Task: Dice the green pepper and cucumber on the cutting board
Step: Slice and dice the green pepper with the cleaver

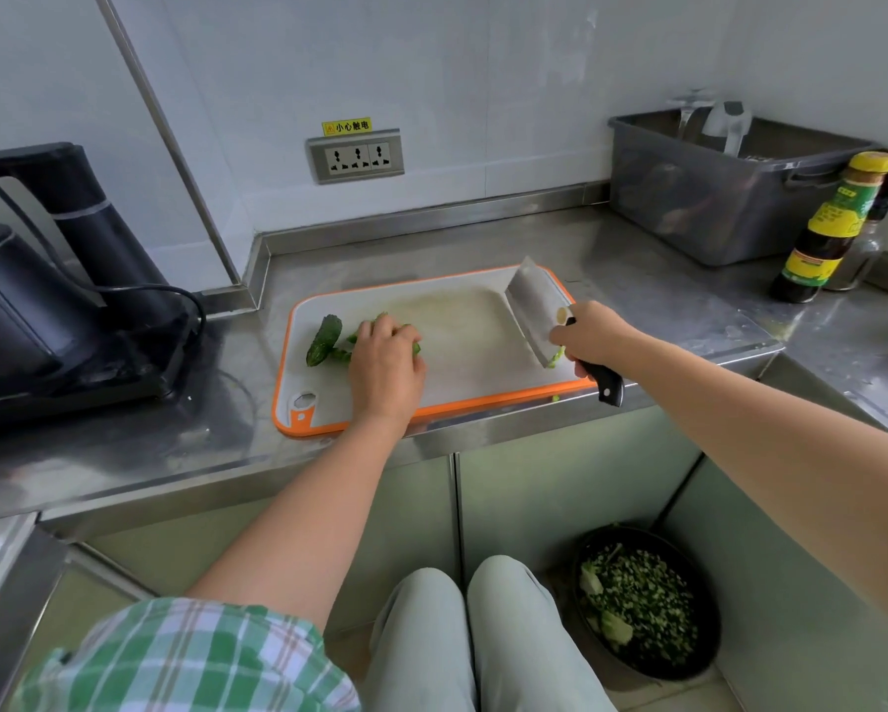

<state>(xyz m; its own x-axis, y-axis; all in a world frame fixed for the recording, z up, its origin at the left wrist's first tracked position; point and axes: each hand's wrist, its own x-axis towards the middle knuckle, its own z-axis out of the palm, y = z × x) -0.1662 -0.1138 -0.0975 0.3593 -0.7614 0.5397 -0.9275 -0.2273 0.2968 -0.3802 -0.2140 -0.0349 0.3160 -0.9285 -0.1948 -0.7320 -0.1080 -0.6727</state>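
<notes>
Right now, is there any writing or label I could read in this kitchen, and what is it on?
"小心触电": on the yellow warning sticker, on the wall just above the socket panel.
Sauce bottle: its yellow and green label has print, but it is too blurred to read.
No other text is visible.

The cutting board (462, 326) lies centrally on the countertop (637, 280), near its front edge. A kettle (15, 310) stands left of the board. A bin (729, 197) sits at the rear right, with a bottle (832, 228) just beside its right front corner. A wall socket (355, 157) is mounted behind the board. At the board's left end, the left hand (385, 362) holds vegetable pieces (416, 346), with a cucumber piece (323, 339) further left. At the right end, the right hand (593, 336) grips the cleaver (534, 305). A bowl (642, 603) sits on the floor, below right.
</notes>
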